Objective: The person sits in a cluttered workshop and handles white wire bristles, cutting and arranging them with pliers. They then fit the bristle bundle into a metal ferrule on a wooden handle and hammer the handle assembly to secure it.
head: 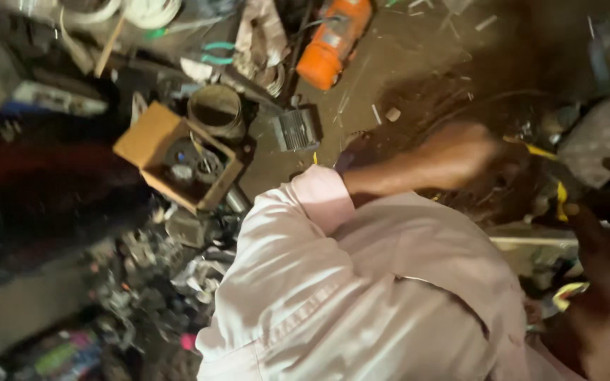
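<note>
A blurred left hand in a pale pink shirt sleeve reaches across a dirt floor toward a yellow-handled tool. An open cardboard box of metal parts, a round tin can and an orange cylindrical motor lie well apart from it.

- Place is a repair workshop, crowded and dim, w/ work done low on a dirt floor.
- An orange electric motor lies on the ground.
- An open cardboard box holds small metal parts, next to a rusty tin can.
- Heaps of scrap parts and wire bits lie around.
</note>
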